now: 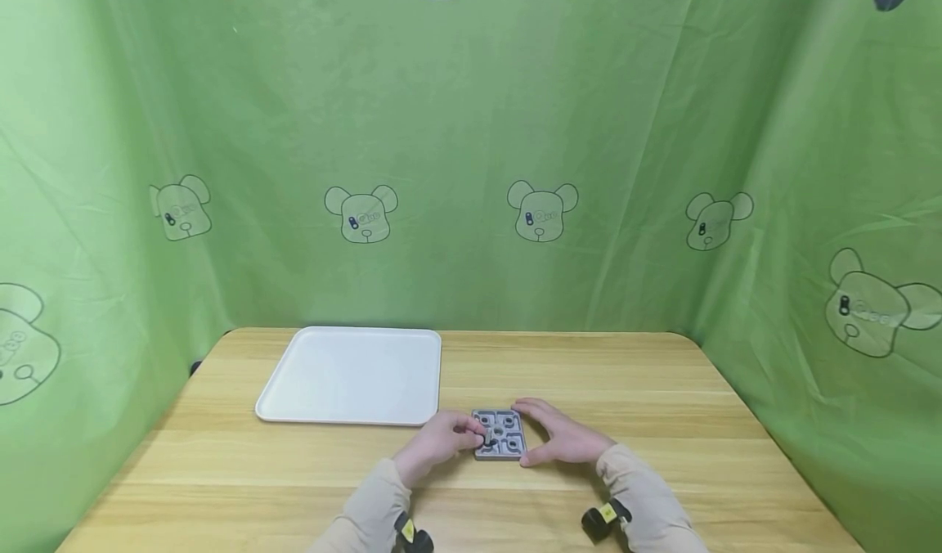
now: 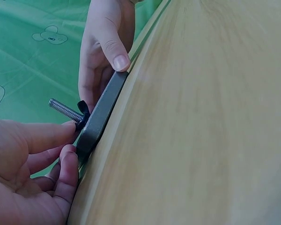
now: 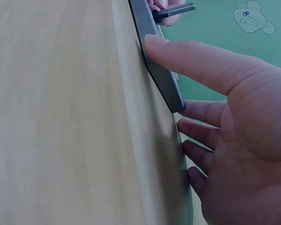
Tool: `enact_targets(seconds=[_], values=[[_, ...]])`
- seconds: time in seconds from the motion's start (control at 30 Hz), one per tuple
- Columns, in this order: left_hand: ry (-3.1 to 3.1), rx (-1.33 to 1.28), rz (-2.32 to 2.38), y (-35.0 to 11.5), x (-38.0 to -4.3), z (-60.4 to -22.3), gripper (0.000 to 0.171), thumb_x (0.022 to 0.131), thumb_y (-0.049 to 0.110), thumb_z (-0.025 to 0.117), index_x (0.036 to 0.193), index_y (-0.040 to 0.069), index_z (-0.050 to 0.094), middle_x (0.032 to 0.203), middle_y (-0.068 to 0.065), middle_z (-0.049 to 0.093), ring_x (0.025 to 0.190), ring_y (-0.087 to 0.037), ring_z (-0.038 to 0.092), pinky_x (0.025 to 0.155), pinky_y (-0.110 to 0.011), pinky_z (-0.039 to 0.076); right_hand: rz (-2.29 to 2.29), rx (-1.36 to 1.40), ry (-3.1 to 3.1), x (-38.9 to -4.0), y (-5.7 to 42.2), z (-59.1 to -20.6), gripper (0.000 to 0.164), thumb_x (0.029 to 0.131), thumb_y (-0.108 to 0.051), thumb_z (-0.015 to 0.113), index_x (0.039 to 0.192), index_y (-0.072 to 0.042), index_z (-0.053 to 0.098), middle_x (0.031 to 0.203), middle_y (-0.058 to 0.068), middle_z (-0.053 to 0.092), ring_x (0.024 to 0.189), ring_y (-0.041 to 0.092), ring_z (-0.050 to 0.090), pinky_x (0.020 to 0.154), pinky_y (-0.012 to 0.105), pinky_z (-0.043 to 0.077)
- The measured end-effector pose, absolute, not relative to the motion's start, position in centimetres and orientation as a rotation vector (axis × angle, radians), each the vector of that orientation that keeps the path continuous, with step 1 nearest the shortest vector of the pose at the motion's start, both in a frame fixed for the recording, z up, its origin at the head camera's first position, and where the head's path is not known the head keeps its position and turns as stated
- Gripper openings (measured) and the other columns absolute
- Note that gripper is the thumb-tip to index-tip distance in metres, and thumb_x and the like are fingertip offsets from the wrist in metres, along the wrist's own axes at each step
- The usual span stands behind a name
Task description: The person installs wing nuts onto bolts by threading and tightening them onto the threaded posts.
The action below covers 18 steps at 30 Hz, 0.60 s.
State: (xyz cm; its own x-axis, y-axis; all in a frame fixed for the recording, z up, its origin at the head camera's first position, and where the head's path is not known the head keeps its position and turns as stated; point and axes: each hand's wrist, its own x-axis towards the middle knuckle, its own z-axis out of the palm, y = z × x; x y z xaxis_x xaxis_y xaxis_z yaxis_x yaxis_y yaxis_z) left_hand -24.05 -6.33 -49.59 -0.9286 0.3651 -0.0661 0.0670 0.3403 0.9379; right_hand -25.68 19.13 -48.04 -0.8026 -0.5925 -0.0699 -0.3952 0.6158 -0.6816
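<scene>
A square dark-grey plate (image 1: 514, 436) with recesses and round holes in its upper face lies flat on the wooden table. At its left front part, a threaded metal rod (image 2: 64, 110) stands up through a black wing nut (image 2: 83, 115) close over the plate. My left hand (image 1: 440, 440) pinches the wing nut between thumb and index finger, its other fingers curled beneath. On the opposite side, my right hand (image 1: 565, 437) grips the plate, thumb against the near edge and index finger at the far right corner. The remaining right fingers (image 3: 199, 133) are spread beside the plate.
A white rectangular tray (image 1: 353, 377) lies at the back left of the wooden table (image 1: 625, 381). Green printed curtains (image 1: 456, 275) hang behind the table and along both sides. Each sleeve carries a black wrist device (image 1: 602, 520) near the front.
</scene>
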Motion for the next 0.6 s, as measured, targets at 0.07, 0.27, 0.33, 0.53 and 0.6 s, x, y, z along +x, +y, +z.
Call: enact_targets(seconds=[0.07, 0.27, 0.33, 0.53, 0.6], values=[[2.339, 0.379, 1.623, -6.32, -24.08, -49.59, 0.013, 0.085, 0.009, 0.068, 0.098, 0.006, 0.071, 0.088, -0.003, 0.064, 0.075, -0.014, 0.051, 0.061, -0.026, 0.043, -0.977, -0.801, 2.552, -25.68, 19.14, -48.06, 0.094, 0.075, -0.037, 0.079, 0.148, 0.000, 0.032, 0.156, 0.026, 0.024, 0.142, 0.049, 0.024, 0.111, 0.070, 0.017], [2.305, 0.340, 1.657, -6.36, -24.11, -49.30, 0.017, 0.080, 0.007, 0.072, 0.097, 0.005, 0.066, 0.081, 0.000, 0.059, 0.072, -0.013, 0.052, 0.060, -0.023, 0.043, -0.975, -0.807, 2.553, -25.82, 19.20, -48.29, 0.094, 0.075, -0.037, 0.079, 0.148, -0.001, 0.032, 0.156, 0.026, 0.024, 0.142, 0.049, 0.024, 0.110, 0.070, 0.018], [2.293, 0.333, 1.673, -6.37, -24.03, -49.15, 0.020, 0.077, 0.005, 0.073, 0.095, 0.004, 0.064, 0.081, 0.000, 0.059, 0.072, -0.013, 0.052, 0.061, -0.023, 0.042, -0.975, -0.808, 2.552, -25.84, 19.22, -48.33, 0.094, 0.075, -0.037, 0.079, 0.148, -0.001, 0.032, 0.156, 0.026, 0.024, 0.142, 0.049, 0.024, 0.110, 0.070, 0.018], [2.319, 0.354, 1.664, -6.33, -23.87, -48.95, 0.022, 0.071, 0.004, 0.077, 0.087, 0.004, 0.060, 0.079, -0.001, 0.059, 0.074, -0.015, 0.052, 0.067, -0.028, 0.041, -0.977, -0.814, 2.556, -25.85, 19.22, -48.33, 0.094, 0.075, -0.037, 0.079, 0.148, -0.001, 0.033, 0.156, 0.026, 0.024, 0.142, 0.050, 0.024, 0.110, 0.070, 0.018], [2.324, 0.362, 1.660, -6.33, -23.87, -48.92, 0.022, 0.070, 0.004, 0.077, 0.086, 0.004, 0.061, 0.079, 0.000, 0.059, 0.074, -0.015, 0.052, 0.068, -0.028, 0.042, -0.979, -0.815, 2.557, -25.84, 19.21, -48.31, 0.094, 0.075, -0.037, 0.079, 0.148, -0.001, 0.033, 0.156, 0.026, 0.024, 0.142, 0.050, 0.024, 0.110, 0.070, 0.018]])
